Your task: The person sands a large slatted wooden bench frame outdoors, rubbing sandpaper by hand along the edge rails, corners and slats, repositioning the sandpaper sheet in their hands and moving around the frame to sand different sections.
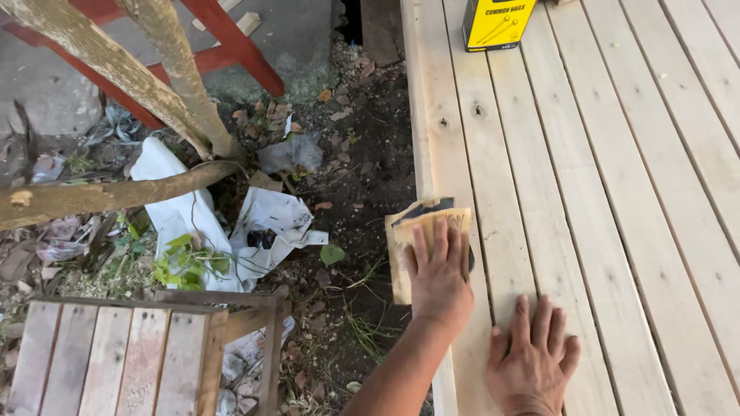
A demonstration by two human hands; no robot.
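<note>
Head camera looks down at two bare hands on a platform of pale wooden slats [617, 192]; the left hand [438, 277] lies palm down on a folded sheet of sandpaper [412, 239], fingers spread flat and pressing it against the outer edge board, so the hold is a flat press rather than a clenched fist; the sheet is tan with a dark patch at its far corner, and it juts out past the hand on the far side and over the edge of the platform on the thumbless outer side; the right hand [532, 358] rests just beside and nearer the person than the left one, open, palm flat on the bare slats, grasping nothing; the two hands are near each other but apart; well beyond the pressing hand, at the far end of the slats, stands a yellow box of nails [497, 23]; off the platform, on the side away from the right hand, the ground is dark soil strewn with dry leaves, crumpled white plastic sheeting [185, 208] and grey tree branches [100, 58]; nearer the person on that side sits a small weathered slatted crate [123, 358]; red-painted wooden legs [231, 42] stand beyond the branches.
</note>
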